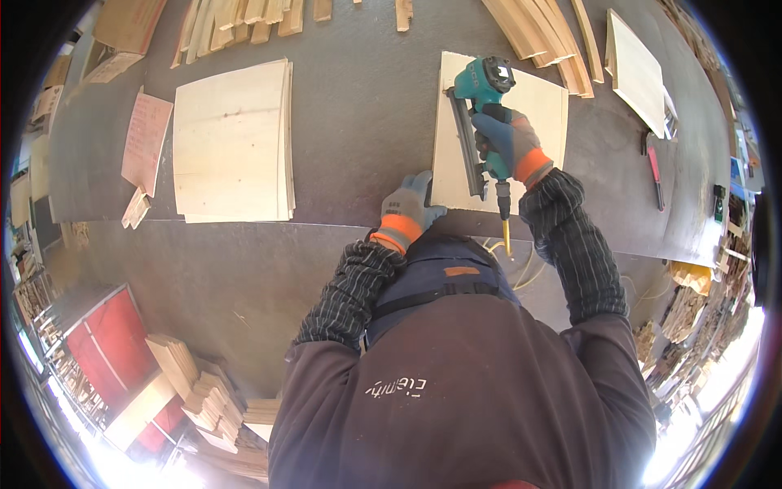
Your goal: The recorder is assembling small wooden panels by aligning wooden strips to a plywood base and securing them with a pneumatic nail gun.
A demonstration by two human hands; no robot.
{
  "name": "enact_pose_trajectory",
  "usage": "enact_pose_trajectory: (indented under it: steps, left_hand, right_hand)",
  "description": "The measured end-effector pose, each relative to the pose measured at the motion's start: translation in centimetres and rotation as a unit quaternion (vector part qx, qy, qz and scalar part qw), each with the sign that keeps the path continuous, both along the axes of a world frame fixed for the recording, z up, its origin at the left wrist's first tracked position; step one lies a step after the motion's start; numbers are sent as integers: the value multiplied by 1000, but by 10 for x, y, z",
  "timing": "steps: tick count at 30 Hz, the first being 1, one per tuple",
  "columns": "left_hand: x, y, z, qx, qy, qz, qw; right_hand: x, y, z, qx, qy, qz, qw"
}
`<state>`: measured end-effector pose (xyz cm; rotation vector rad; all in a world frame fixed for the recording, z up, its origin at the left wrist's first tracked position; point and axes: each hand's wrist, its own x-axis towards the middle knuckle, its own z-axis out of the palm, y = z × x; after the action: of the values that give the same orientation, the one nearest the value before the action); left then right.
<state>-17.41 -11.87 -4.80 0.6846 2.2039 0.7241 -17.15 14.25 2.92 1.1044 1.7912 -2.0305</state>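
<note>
Green nail gun (pixel 491 79) over a pale wooden panel (pixel 543 97), upper right of centre.
The gloved right hand (pixel 511 140) is wrapped round the gun's handle; the gloved left hand (pixel 405 210), thumb and fingers parted, sits at the panel's lower-left corner. A yellow hose (pixel 507 236) hangs below the gun. Stacked panels (pixel 230 138) lie at upper left, a red-handled tool (pixel 655 167) at right.

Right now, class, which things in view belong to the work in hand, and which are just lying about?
Apparently in use:
Teal nail gun, gripped by the right hand
Yellow hose, at the gun's lower end
Pale wooden sheet beneath the gun, left hand at its corner

Apparently just lying about:
Red-handled tool
Pinkish sheet
Cardboard box
</note>
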Motion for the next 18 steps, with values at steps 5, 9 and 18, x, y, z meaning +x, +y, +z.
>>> enact_pose_trajectory:
  steps: [5,9,18]
  left_hand:
    - [-2,-1,-3,23,1,-4,1000]
    - [-3,-1,-3,16,1,-5,1000]
    - [-7,-1,3,7,-21,-5,1000]
  right_hand:
    - [7,-5,7,9,-6,-16,1000]
    - [22,-20,14,46,-30,28,998]
    - [50,-43,28,-18,-30,16,999]
